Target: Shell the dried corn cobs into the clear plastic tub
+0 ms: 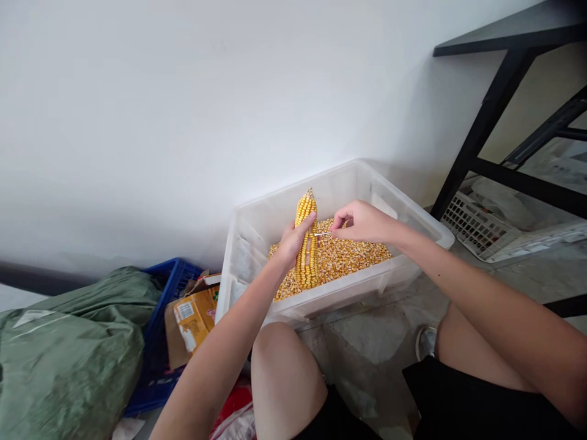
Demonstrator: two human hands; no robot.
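Observation:
My left hand [292,240] is wrapped round a dried yellow corn cob [306,266], holding it upright with the thumb across its front. A narrow stretch of kernels is gone from the side of the cob facing my right hand. Pinched in my right hand [355,221] is a thin metal pick [323,233], whose tip touches the cob about halfway up. Both hands are above a translucent white plastic bin [298,304], where a thick layer of loose corn kernels [351,256] covers the bottom.
Left of the bin are a blue crate [151,366], an orange cardboard box [198,315] and a large green bag [73,354]. A black-framed table [493,110] stands at the right, with a white basket [477,226] under it. A white wall [206,91] rises behind.

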